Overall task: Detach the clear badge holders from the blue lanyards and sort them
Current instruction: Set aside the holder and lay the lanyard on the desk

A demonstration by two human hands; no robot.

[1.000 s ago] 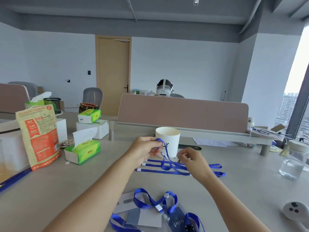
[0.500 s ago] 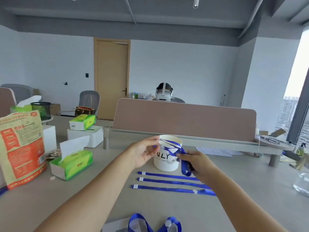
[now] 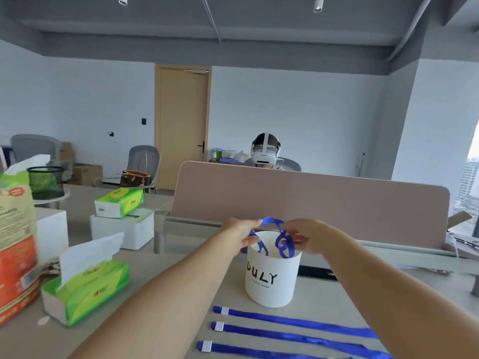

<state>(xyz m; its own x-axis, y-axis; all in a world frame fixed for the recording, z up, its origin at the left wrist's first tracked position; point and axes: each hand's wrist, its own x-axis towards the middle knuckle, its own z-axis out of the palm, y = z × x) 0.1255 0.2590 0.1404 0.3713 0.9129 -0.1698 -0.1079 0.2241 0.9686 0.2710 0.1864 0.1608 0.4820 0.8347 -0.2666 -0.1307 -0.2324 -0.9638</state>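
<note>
My left hand [image 3: 242,233] and my right hand [image 3: 304,235] both pinch a looped blue lanyard [image 3: 272,222] above the open mouth of a white cylindrical container [image 3: 270,281] lettered "DULY". Loops of the lanyard hang down into the container. Three more blue lanyards [image 3: 293,322] with white clips at their left ends lie flat and parallel on the table in front of the container. No clear badge holder shows in view.
A green tissue box [image 3: 88,288] and an orange-and-tan bag [image 3: 15,244] stand at the left. White boxes [image 3: 127,226] with another tissue pack sit behind them. A tan desk divider [image 3: 311,203] runs across behind the container; a person wearing a headset [image 3: 265,151] sits beyond it.
My hands rose with the lanyard from the table to above the container's mouth. The view tilted up, so the badge holders near me dropped out of frame.
</note>
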